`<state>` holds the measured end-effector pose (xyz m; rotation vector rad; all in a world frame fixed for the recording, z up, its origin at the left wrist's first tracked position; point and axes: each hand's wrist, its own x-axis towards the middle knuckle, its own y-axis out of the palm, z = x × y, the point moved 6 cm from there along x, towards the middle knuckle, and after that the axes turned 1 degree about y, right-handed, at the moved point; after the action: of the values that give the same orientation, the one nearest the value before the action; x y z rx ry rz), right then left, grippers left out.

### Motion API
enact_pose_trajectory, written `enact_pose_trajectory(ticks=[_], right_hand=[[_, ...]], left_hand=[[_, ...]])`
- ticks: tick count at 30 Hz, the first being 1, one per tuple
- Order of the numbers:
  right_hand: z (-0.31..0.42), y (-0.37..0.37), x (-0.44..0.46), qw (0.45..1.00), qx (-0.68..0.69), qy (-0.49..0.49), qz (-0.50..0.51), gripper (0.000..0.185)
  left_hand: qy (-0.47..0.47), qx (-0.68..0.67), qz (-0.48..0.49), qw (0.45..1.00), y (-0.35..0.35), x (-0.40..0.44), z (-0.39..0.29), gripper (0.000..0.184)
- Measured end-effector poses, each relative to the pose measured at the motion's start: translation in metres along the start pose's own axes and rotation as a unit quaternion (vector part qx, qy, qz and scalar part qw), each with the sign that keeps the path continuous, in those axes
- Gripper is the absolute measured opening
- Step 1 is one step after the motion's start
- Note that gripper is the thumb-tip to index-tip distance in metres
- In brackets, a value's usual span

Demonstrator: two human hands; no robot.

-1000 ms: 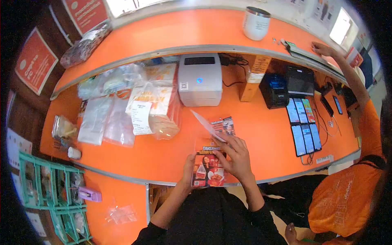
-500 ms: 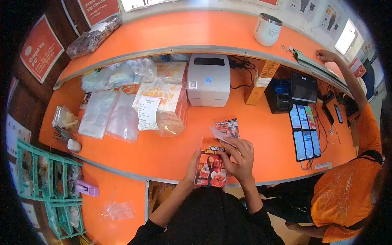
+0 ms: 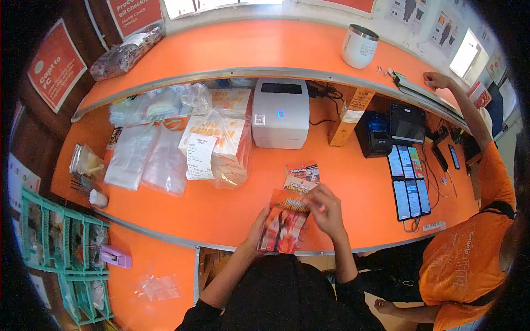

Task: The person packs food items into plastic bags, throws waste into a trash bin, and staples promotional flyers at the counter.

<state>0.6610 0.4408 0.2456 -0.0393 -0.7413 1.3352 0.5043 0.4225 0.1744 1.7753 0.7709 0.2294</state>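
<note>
My left hand point(image 3: 257, 229) is closed on the left edge of a red and black takeaway flyer point(image 3: 282, 226), which looks to be a stack and is blurred by motion. My right hand point(image 3: 327, 212) has its fingertips pinched at the flyer's upper right corner. Just above the held stack shows the cream top of another flyer point(image 3: 298, 184); its lower part is hidden. A further takeaway flyer point(image 3: 310, 172) lies behind it on the orange counter point(image 3: 221, 212).
A bagged box with a receipt point(image 3: 200, 157) stands to the left of a white label printer point(image 3: 280, 116). Clear plastic bags point(image 3: 130, 157) lie further left. Several phones point(image 3: 408, 179) are at the right, near a co-worker in an orange shirt point(image 3: 466, 254). A tumbler point(image 3: 360, 47) stands on the shelf.
My right hand has lifted and drawn its fingers together at the flyer's top corner. The flyer in my left hand has tilted, and a cream-topped flyer shows behind it.
</note>
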Motion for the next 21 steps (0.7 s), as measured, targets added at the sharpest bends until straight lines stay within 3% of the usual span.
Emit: enact_pose_trajectory(ticks=[1, 3, 5, 8, 10, 11, 13, 15, 18, 20, 21], right_hand=[[-0.018, -0.001, 0.000, 0.999, 0.029, 0.031, -0.035, 0.013], [-0.069, -0.031, -0.002, 0.972, 0.019, 0.042, -0.232, 0.012], [-0.118, -0.082, -0.006, 0.916, 0.077, 0.143, -0.367, 0.007], [-0.080, -0.120, 0.007, 0.940, 0.078, 0.102, -0.315, 0.009], [-0.073, -0.100, 0.013, 0.976, 0.132, 0.142, -0.098, 0.010], [-0.073, -0.093, 0.012, 0.976, 0.133, 0.141, -0.096, 0.010], [-0.081, -0.044, 0.008, 0.971, 0.128, 0.191, 0.070, 0.009], [-0.097, 0.001, 0.005, 0.990, 0.056, 0.062, 0.112, 0.006], [-0.106, 0.031, 0.003, 0.987, -0.059, 0.114, 0.093, 0.008], [-0.092, 0.032, 0.004, 0.970, -0.236, 0.044, 0.032, 0.013], [-0.089, 0.035, 0.003, 0.970, -0.236, 0.044, 0.032, 0.013]], left_hand=[[-0.014, 0.016, 0.013, 1.000, -0.017, 0.002, 0.003, 0.081], [-0.028, 0.033, 0.028, 0.999, -0.030, -0.009, 0.006, 0.080], [-0.017, 0.123, -0.064, 0.990, -0.052, -0.028, 0.000, 0.080], [0.007, 0.032, -0.030, 0.999, -0.072, -0.047, -0.009, 0.084], [0.041, 0.008, -0.020, 0.999, -0.074, -0.049, -0.021, 0.085], [0.075, -0.016, -0.008, 0.997, -0.074, -0.050, -0.028, 0.087], [0.079, -0.035, -0.024, 0.996, -0.074, -0.046, -0.034, 0.091], [0.125, -0.026, 0.028, 0.991, -0.053, -0.041, -0.049, 0.093], [0.132, -0.026, 0.016, 0.991, -0.053, -0.035, -0.052, 0.093], [0.135, -0.030, -0.003, 0.990, -0.054, -0.030, -0.052, 0.091], [0.149, -0.023, -0.021, 0.988, -0.060, -0.029, -0.052, 0.086]])
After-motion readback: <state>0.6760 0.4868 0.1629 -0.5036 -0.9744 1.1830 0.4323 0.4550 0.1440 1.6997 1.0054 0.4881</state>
